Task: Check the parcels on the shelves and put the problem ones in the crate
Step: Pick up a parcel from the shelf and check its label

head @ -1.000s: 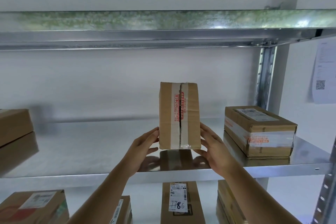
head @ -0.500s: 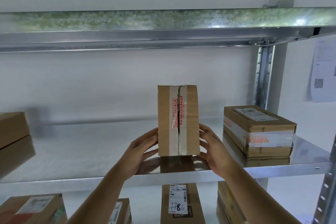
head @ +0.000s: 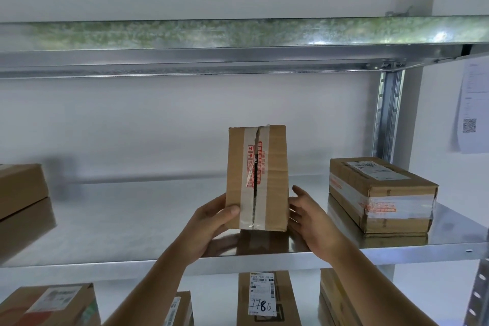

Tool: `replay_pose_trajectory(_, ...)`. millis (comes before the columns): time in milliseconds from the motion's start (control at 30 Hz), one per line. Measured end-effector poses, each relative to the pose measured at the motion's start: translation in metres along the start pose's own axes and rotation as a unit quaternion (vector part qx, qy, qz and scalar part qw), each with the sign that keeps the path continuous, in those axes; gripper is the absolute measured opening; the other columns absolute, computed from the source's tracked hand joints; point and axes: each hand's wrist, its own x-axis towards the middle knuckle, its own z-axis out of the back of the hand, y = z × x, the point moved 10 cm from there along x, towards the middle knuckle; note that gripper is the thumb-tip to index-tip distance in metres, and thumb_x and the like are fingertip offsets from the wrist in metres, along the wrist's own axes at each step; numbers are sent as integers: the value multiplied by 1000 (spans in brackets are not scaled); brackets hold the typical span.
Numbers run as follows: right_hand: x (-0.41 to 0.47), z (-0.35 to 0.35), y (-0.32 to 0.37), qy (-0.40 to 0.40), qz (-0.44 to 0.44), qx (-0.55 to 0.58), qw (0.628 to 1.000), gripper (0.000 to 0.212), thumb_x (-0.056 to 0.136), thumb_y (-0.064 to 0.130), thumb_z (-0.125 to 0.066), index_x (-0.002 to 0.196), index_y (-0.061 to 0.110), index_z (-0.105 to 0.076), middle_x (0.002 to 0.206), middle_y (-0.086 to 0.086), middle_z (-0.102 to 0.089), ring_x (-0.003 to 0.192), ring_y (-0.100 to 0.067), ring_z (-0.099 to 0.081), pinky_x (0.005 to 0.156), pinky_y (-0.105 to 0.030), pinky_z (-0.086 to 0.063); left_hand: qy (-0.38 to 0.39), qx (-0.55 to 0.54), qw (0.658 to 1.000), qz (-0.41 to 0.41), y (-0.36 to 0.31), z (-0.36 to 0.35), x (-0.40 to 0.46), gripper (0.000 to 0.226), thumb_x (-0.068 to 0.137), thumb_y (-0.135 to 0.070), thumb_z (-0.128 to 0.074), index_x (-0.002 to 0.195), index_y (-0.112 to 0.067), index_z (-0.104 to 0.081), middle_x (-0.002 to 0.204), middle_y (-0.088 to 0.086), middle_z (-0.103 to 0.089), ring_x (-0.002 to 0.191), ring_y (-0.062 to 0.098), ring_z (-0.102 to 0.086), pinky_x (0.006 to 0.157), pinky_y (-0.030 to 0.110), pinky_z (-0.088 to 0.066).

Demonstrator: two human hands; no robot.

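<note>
Now, near to far, with each place told from the standing parcel:

Left hand (head: 211,222): it gripped the lower left side of the standing parcel (head: 257,178), thumb curled over the front. A second before, its fingers only lay flat on that side.

Right hand (head: 312,219): its straight fingers touched the lower right side and held nothing.

Standing parcel: it stood upright near the front edge of the metal shelf (head: 148,219), between both hands. It had been lowered and turned a little.

Tape (head: 254,174): it was torn open down the front, with a dark gap in the split.

What that means: this looked like a problem parcel, so it likely belonged in the crate. No crate showed.

Taped box (head: 381,193): it lay flat to the right, farther back.

Labelled box (head: 267,299): it sat on the shelf below.
</note>
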Motion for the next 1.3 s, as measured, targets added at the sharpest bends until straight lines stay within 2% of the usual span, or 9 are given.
replay_pose_trajectory(133,-4,-3,5,15,19,-27,999,65,80,43,-77,138,20,-58,132,-5,-68,120,-25,-67,93,-43,-57,-47,-65,997,9,4,13,2,41,101,-22,-58,140,-15,-64,136,11,-68,129,28,-64,109,46,-52)
replay_pose_trajectory(200,-5,-2,7,2,27,-25,999,54,84,44,-76,134,28,-62,131,-2,-69,115,-23,-69,93,-50,-57,-92,-77,993,-4,2,21,2,37,99,-21,-59,135,-12,-68,130,10,-71,123,29,-67,101,40,-58)
replay_pose_trajectory(333,-4,6,7,-22,20,-2,1000,54,82,59,-69,132,38,-62,132,1,-66,122,-31,-64,104,-51,-48,-188,-64,979,-42,-1,42,2,27,98,-9,-64,124,-11,-68,116,9,-77,106,30,-73,87,36,-61)
replay_pose_trajectory(433,-4,8,7,-36,22,-16,999,41,98,56,-60,131,32,-60,130,-5,-68,116,-36,-65,94,-50,-50,-239,-42,969,-38,3,56,-1,22,97,0,-66,109,-16,-76,103,0,-79,94,20,-75,70,25,-61)
replay_pose_trajectory(500,-4,8,8,-49,28,-17,998,32,105,46,-52,128,25,-62,125,-7,-70,108,-31,-67,88,-47,-48,-228,-13,973,-23,7,55,0,24,99,-2,-65,111,-16,-80,110,0,-79,99,23,-75,66,27,-63)
replay_pose_trajectory(633,-6,7,10,-51,35,-20,998,17,108,21,-52,117,16,-65,111,-12,-73,85,-25,-70,82,-49,-47,-194,-16,981,-17,6,45,2,26,103,-8,-58,123,-11,-75,122,4,-77,114,26,-72,99,39,-58)
replay_pose_trajectory(733,-9,4,14,-47,43,-37,997,26,108,10,-48,126,16,-67,115,-10,-75,93,-26,-76,92,-59,-51,-168,-37,985,-4,4,36,1,29,107,-12,-50,126,-10,-72,124,4,-76,117,23,-71,104,38,-56)
replay_pose_trajectory(867,-9,2,16,-39,48,-37,997,39,109,2,-42,134,19,-67,123,-11,-74,113,-25,-72,97,-49,-57,-149,-40,988,-10,2,34,2,33,107,-11,-48,134,-17,-67,131,-2,-73,124,20,-68,107,43,-53)
replay_pose_trajectory(1300,-7,5,14,-49,48,-39,997,42,108,-1,-39,134,20,-66,122,-10,-74,115,-25,-71,97,-49,-57,-154,-47,987,8,7,34,2,33,106,-13,-49,130,-24,-69,133,-6,-72,128,19,-65,115,50,-46)
